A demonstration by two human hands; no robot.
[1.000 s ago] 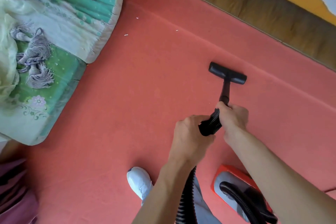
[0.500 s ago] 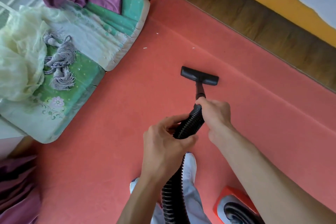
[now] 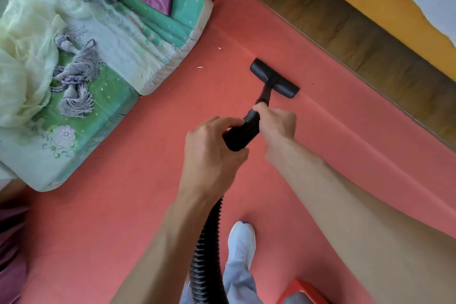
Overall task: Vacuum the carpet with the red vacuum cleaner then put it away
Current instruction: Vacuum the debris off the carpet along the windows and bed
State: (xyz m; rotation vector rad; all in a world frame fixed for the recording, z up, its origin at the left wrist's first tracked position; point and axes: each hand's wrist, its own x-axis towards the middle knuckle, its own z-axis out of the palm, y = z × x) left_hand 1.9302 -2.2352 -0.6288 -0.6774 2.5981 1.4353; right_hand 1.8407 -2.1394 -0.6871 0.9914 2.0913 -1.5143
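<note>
Seen from the head, the left hand [image 3: 209,153] clasped the black hose [image 3: 243,134] and the right hand [image 3: 277,126] gripped its front end — just behind the nozzle [image 3: 275,78], flat on the red carpet [image 3: 123,205]. The vacuum cleaner [image 3: 299,289] sat near the shoe [image 3: 241,239].

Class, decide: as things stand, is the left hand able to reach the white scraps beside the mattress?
Probably not yet: the left hand grips the hose, though only bare carpet separates it from the scraps.

Your view is bright with soft even daylight, faint shadows, wide-angle bending at edges, slight blur throughout
</note>
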